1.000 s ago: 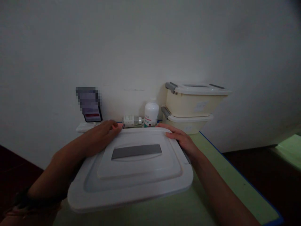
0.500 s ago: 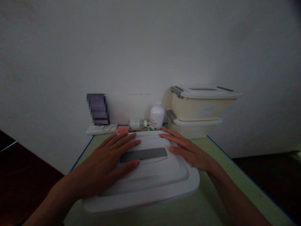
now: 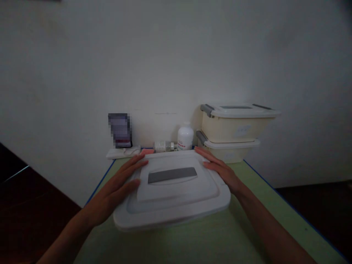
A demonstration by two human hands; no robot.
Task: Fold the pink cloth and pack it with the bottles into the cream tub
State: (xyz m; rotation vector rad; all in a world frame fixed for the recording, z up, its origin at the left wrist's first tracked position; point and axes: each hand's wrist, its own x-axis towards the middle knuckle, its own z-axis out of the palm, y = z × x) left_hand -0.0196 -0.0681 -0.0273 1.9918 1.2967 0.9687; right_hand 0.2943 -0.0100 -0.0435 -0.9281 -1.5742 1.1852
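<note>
A white plastic lid (image 3: pixel 176 196) with a grey inset handle strip (image 3: pixel 172 175) lies tilted before me, its near side lower in view. What is beneath the lid is hidden. Along its left edge rests my left hand (image 3: pixel 118 189), fingers stretched forward over the rim and thumb apart on top. My right hand (image 3: pixel 220 170) lies over the far right edge, fingers extended and slightly spread. Both hands touch the lid with open fingers; neither is wrapped around it.
Two cream lidded storage boxes (image 3: pixel 233 128) are stacked at the back right. Near the wall are a white bottle (image 3: pixel 185 136), a clear bottle on its side (image 3: pixel 163 146), a pink item (image 3: pixel 147 151) and a blurred phone (image 3: pixel 120 130). The green table (image 3: pixel 261 190) has blue edges.
My left hand has drawn back leftward from the lid's top to its left edge, uncovering the handle strip. The lid's near edge appears higher in view. My right hand stays on the right side.
</note>
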